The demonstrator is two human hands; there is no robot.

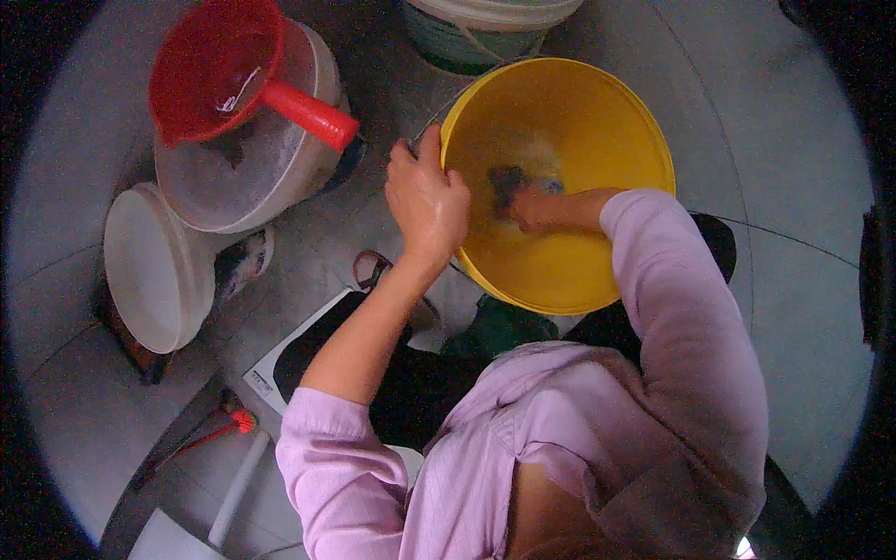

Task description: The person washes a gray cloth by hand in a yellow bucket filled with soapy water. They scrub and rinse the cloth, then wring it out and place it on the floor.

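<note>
A yellow plastic bucket (595, 126) stands before me, its mouth facing up toward the camera. My left hand (428, 199) grips its left rim, looking wet. Deep inside the bucket, my right hand (535, 208) presses a dark, blurred wad (505, 183), perhaps a scrubbing pad or cloth, near the bottom. A pale, foamy-looking patch shows around that hand. The thin wire handle (444, 105) hangs on the bucket's left side.
A red plastic dipper (210, 77) rests on a large whitish tub (280, 168) at upper left. Below it sits a smaller white bucket (147, 273). Another lidded bucket (469, 35) stands beyond. A white-edged board (269, 367) lies by my left leg on the tiled floor (791, 182).
</note>
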